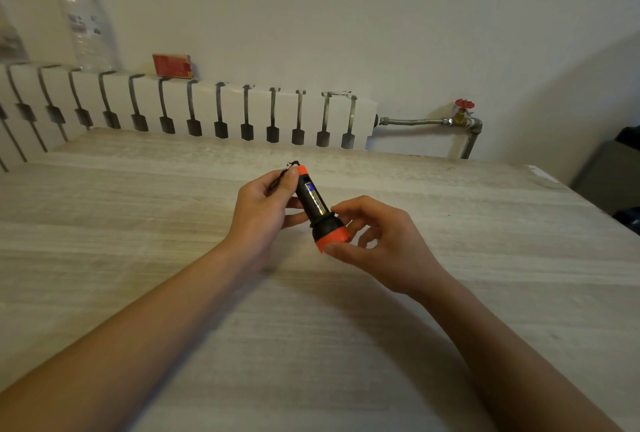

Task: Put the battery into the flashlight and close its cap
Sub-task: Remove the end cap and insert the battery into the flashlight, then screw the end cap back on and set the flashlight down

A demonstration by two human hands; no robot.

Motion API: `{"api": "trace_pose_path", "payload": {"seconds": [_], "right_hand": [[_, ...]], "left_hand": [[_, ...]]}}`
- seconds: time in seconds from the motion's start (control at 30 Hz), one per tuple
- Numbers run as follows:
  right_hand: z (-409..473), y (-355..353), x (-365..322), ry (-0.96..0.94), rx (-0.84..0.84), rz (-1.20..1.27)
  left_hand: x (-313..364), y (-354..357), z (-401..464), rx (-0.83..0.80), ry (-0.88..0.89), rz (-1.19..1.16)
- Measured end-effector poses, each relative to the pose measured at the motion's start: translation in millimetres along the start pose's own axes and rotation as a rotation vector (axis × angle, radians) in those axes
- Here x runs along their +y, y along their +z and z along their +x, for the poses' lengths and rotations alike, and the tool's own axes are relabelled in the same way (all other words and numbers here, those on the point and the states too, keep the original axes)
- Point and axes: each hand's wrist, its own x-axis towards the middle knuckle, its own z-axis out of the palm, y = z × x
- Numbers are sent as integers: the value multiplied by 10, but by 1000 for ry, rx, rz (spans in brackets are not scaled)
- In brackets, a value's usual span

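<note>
A small black flashlight [317, 204] with an orange head and an orange tail cap [303, 170] is held above the middle of the table. It tilts with the head toward me and the tail away. My left hand [265, 204] grips the rear of the body, thumb near the tail cap, with a black wrist cord [281, 177] running over the fingers. My right hand [375, 241] pinches the orange head [333, 235] between thumb and fingers. A shiny label runs along the body. No loose battery is in sight.
The light wood-grain table [311, 327] spreads wide around my hands. Behind it runs a white radiator [207, 109] bearing a clear plastic bottle [86, 22] and a red box [172, 65]. A pipe with a red valve [464, 105] sits at the right.
</note>
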Motion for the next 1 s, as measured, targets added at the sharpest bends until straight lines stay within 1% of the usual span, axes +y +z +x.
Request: {"api": "trace_pose_path", "payload": {"seconds": [0.1,0.23,0.33,0.43,0.67,0.77,0.9,1.0], "right_hand": [[5,9,5,36,50,91],[17,4,-2,47,133,171],[22,-6,-2,53,164,179],[21,0,9,54,167,169],[33,-5,35,53,135,147],[55,-53,57,98,180,159],[114,-162,238,222,318,-23],[134,-234,418,347,271,-204]], "left_hand": [[12,24,-12,-35,-30,-35],[-8,61,-51,-141,-64,10],[-31,89,-103,-225,-77,37],[-49,100,-133,-269,-83,64],[-65,84,-121,-277,-67,93],[-71,82,-98,-260,-73,82],[-70,60,-53,-231,-108,19],[-67,39,-31,-225,-138,-14]]}}
